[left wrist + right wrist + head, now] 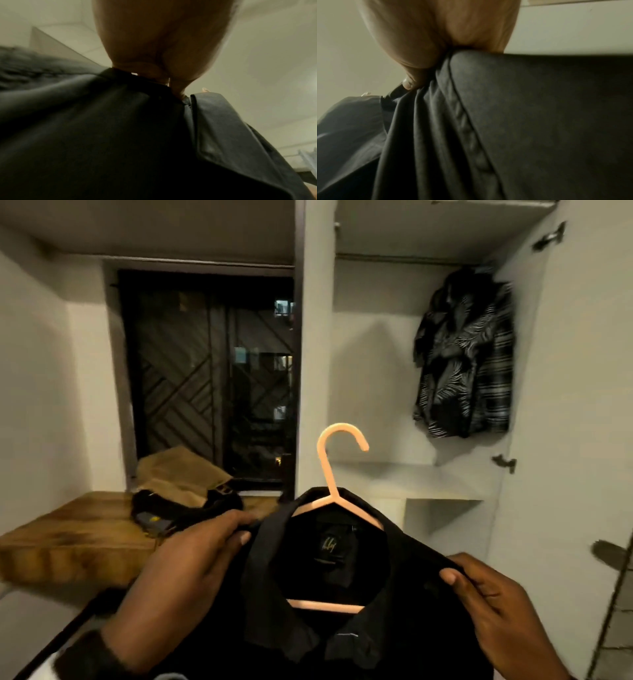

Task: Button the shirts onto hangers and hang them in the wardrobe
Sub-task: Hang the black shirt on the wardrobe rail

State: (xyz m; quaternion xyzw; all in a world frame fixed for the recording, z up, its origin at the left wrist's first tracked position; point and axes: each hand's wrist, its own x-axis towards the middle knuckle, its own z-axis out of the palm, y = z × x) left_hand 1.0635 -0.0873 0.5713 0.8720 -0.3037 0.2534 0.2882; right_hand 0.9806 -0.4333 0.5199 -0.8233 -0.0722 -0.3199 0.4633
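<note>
While both hands, left hand (191, 556) and right hand (496, 604), grip one black shirt (342, 638), one pink hanger (337, 494) inside.

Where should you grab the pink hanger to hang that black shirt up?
Probably by the neck of the hanger, just under the hook, reaching in from above. That stem stands bare above the shirt collar, while its arms are covered by cloth. Both hands now pinch the shoulders: left hand, right hand.
</note>
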